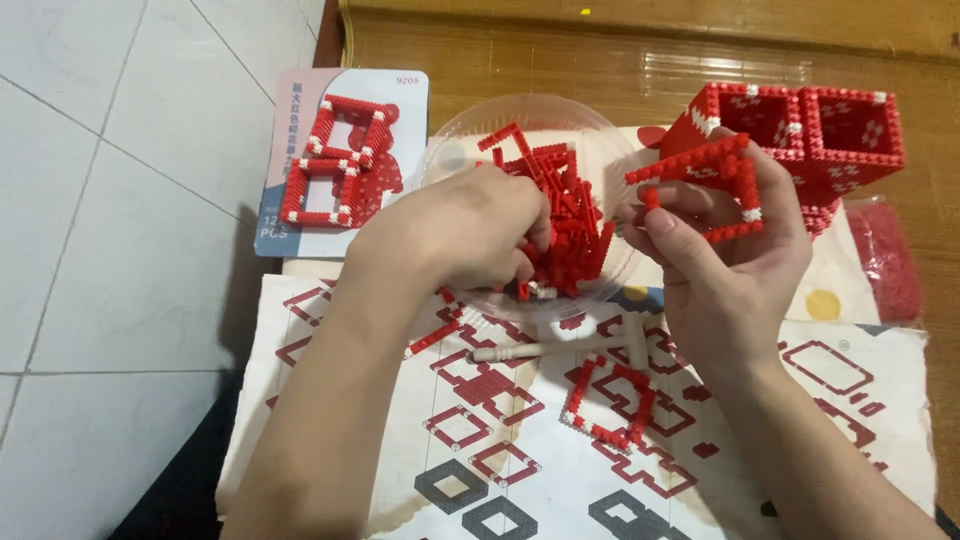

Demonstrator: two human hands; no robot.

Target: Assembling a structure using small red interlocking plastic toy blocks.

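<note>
— Left hand (460,232)?
— Curled down into the bowl (610,150) at twelve o'clock, fingers among loose bricks (570,205); grip unclear.
— Right hand (725,250)?
— Pinching a red frame (712,185), one o'clock.

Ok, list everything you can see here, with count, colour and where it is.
Clear bowl: one, transparent, centre top.
Loose bricks: a pile, red, inside the bowl.
Square frame: one, red with white bits, in the right hand.
Box structure: one, red, top right.
Flat frame: one, red, on the instruction sheet.
Instruction sheet: one, white with red diagrams, bottom.
Tool: one, beige, below the bowl.
Card: one, pink and blue, top left.
Bag: one, red contents, right edge.
Left hand: reaching into the bowl.
Right hand: gripping the frame.
</note>
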